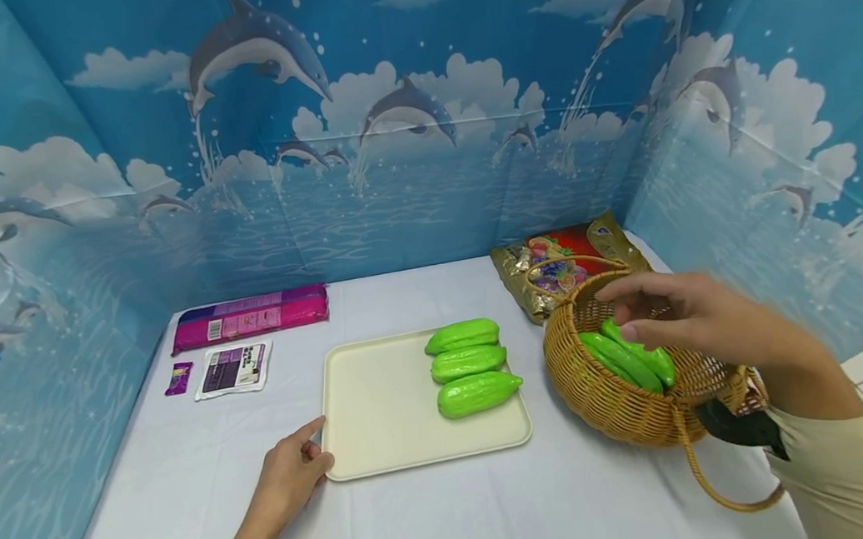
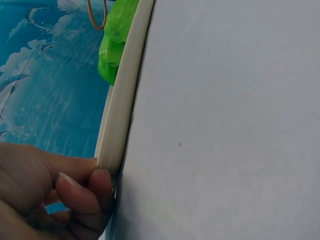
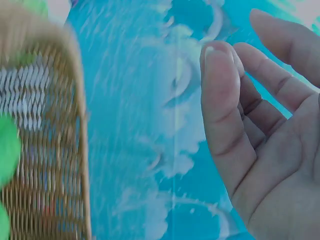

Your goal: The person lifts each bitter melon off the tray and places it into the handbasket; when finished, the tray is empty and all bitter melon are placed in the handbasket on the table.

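My left hand point(image 1: 289, 471) is at the left edge of a cream tray point(image 1: 381, 407), holding the rim between thumb and forefinger, the other fingers curled under. In the left wrist view the fingertips sit right on the rim point(image 2: 117, 125). Three bright green, ribbed, gourd-like pieces point(image 1: 478, 394) lie side by side on the tray's right part. Over the wicker basket point(image 1: 599, 408) hovers my right hand point(image 1: 694, 318), fingers loosely bent and nothing between them. Inside the basket are more green gourd-like pieces point(image 1: 626, 360), partly hidden by its rim and the hand.
Behind the basket lies a gold and red fruit-print bag point(image 1: 523, 284). A pink-purple packet point(image 1: 254, 317), a white and dark sachet point(image 1: 234, 369) and a small purple wrapper point(image 1: 179, 378) lie at the back left. A dolphin-print curtain point(image 1: 397, 205) encloses the white table.
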{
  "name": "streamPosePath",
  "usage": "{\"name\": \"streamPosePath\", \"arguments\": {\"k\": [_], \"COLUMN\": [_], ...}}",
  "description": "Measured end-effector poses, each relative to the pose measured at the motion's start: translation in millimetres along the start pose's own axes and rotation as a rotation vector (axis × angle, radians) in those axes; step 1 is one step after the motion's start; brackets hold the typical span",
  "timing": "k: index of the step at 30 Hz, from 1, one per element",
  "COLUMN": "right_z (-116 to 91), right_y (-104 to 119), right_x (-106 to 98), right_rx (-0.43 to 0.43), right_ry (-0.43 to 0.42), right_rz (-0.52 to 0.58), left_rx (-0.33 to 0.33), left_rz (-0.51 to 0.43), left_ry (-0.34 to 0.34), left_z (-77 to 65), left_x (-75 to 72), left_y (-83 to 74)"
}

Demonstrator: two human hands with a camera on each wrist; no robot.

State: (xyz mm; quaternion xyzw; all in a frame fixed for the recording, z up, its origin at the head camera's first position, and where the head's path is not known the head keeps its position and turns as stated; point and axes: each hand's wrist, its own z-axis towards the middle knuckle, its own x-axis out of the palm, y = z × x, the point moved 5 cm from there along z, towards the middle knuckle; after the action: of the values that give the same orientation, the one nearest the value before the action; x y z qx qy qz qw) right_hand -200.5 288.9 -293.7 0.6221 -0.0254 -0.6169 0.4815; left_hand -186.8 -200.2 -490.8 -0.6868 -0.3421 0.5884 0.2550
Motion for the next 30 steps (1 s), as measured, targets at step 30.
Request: {"name": "streamPosePath", "arguments": {"k": [30], "right_z": [43.8], "right_y": [-1.9], "right_x": [146.6], "right_rx": [0.157], "right_ry": [-0.223], "right_rz": [0.242], "left_rx": [0.011], "left_rz": [-0.02], "left_ry": [0.026], "left_z": [-0.3], "left_x": [-1.0], "left_y": [2.0]}}
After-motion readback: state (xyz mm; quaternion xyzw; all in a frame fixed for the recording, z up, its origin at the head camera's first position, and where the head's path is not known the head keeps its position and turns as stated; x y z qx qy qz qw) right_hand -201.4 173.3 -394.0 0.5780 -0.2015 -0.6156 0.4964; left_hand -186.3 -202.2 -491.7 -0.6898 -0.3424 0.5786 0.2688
